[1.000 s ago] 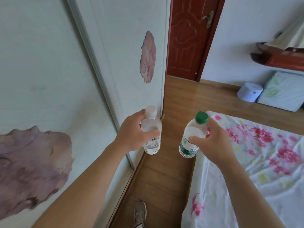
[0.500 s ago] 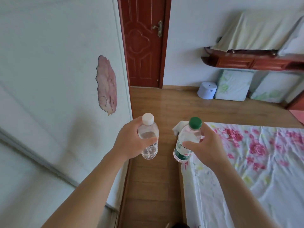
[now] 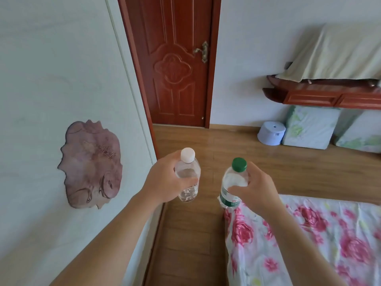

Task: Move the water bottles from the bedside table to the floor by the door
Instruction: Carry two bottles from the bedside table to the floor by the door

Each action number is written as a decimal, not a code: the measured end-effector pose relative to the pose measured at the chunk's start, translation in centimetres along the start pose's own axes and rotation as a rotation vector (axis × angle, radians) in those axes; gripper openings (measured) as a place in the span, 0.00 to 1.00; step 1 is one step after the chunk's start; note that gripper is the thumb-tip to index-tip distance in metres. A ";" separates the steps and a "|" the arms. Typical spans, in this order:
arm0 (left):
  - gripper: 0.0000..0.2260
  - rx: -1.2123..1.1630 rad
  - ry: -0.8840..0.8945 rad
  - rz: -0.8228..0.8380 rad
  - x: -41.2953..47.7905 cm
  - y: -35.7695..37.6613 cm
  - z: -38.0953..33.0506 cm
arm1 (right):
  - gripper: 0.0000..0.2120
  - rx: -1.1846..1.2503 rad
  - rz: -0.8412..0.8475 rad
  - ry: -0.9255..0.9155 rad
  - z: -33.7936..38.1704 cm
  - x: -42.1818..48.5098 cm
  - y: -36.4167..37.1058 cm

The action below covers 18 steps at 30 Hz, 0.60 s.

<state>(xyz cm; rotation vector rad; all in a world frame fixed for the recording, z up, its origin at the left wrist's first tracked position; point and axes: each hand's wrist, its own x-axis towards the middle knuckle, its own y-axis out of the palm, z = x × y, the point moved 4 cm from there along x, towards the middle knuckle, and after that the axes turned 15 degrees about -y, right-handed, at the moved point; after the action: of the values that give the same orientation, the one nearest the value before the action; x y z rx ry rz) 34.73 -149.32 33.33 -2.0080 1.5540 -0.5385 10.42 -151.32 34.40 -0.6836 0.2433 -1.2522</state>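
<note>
While the left grip [image 3: 165, 180] is clasping the white-capped bottle [image 3: 187, 172] in the air well short of the door [image 3: 175, 69], the right grip [image 3: 257, 188] is clasping the green-capped bottle [image 3: 235, 180], perhaps slightly farther from that door.

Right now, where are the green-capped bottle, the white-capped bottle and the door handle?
green-capped bottle [image 3: 234, 178]: head view, on its shoulder.
white-capped bottle [image 3: 188, 172]: head view, on its shoulder.
door handle [image 3: 204, 51]: head view, on its plate.

White cap [image 3: 187, 155]; green cap [image 3: 239, 164] (label green too); red-brown door [image 3: 171, 58]; pink-flowered sheet [image 3: 309, 234].
</note>
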 end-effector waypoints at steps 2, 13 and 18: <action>0.25 0.005 -0.011 -0.004 3.0 0.4 -0.5 | 0.19 -0.004 0.008 0.004 -0.8 3.2 -0.8; 0.21 -0.060 0.012 0.015 23.2 2.6 0.4 | 0.18 -0.046 -0.025 0.067 -6.2 21.5 0.3; 0.21 -0.042 0.054 0.078 33.0 3.8 -0.6 | 0.20 -0.031 -0.077 0.128 -8.2 29.3 0.5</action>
<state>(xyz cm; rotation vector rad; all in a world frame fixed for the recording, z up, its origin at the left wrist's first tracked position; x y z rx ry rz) 39.91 -182.02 30.98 -1.9689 1.6818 -0.5374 15.81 -181.22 33.28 -0.6453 0.3456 -1.3701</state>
